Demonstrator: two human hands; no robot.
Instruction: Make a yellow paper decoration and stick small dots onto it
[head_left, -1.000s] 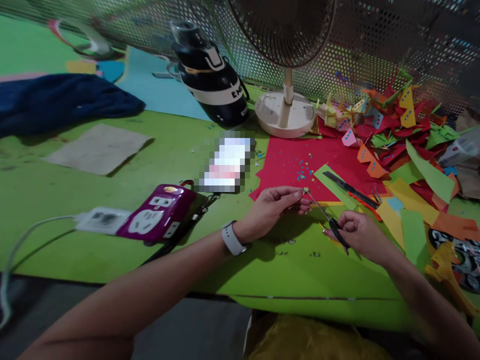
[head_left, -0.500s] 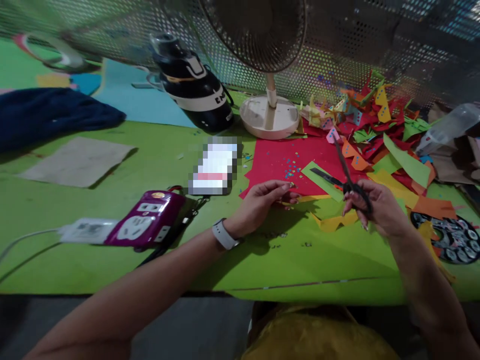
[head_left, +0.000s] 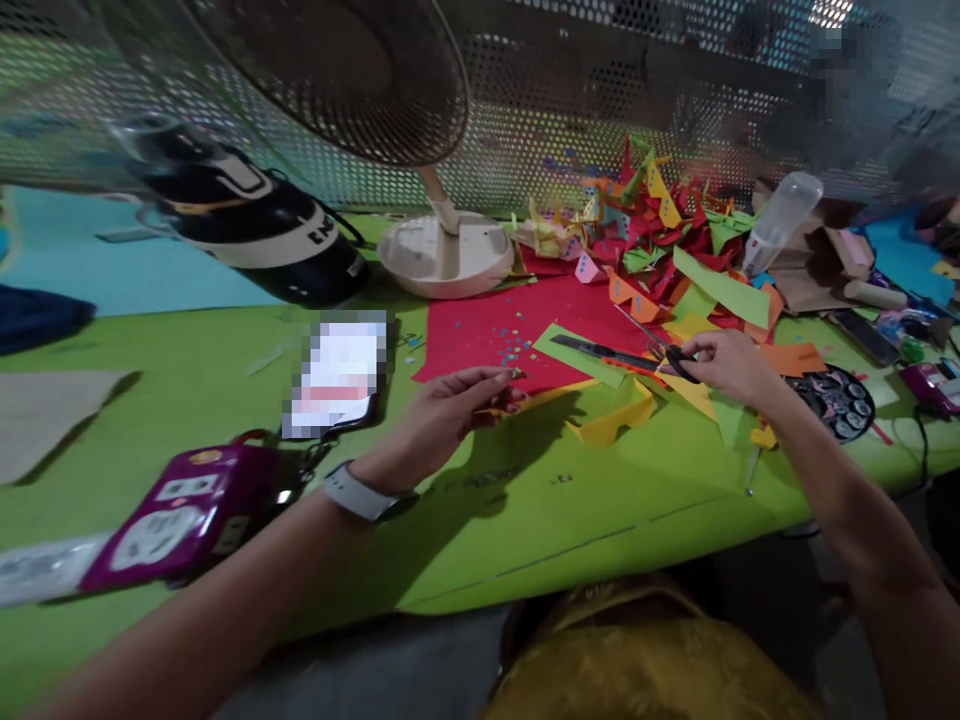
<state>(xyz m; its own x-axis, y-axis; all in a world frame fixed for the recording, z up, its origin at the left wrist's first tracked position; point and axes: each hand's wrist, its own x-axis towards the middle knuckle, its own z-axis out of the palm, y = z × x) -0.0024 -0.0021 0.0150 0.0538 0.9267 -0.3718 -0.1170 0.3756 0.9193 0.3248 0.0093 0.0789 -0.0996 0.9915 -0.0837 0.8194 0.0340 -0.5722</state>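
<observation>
My left hand (head_left: 442,415), with a grey watch on the wrist, is pinched above the near edge of a red paper sheet (head_left: 472,335). A tiny greenish speck shows at its fingertips, too small to name. My right hand (head_left: 731,370) grips the dark handles of a pair of scissors (head_left: 681,364), low over the table, blades pointing away to the left. Just beside them a black box cutter (head_left: 600,350) lies across a light green paper strip (head_left: 553,338). A cut yellow paper strip (head_left: 615,425) lies between my hands.
Cut coloured paper pieces (head_left: 660,215) are heaped at the back right, near a clear bottle (head_left: 784,220). A fan (head_left: 480,260) and a black flask (head_left: 277,240) stand behind. At left are a phone (head_left: 337,370) and a purple power socket (head_left: 184,510).
The view has turned to the right. My right hand has lowered the scissors, which were held upright, towards the box cutter. My left hand keeps its pinch over the red sheet.
</observation>
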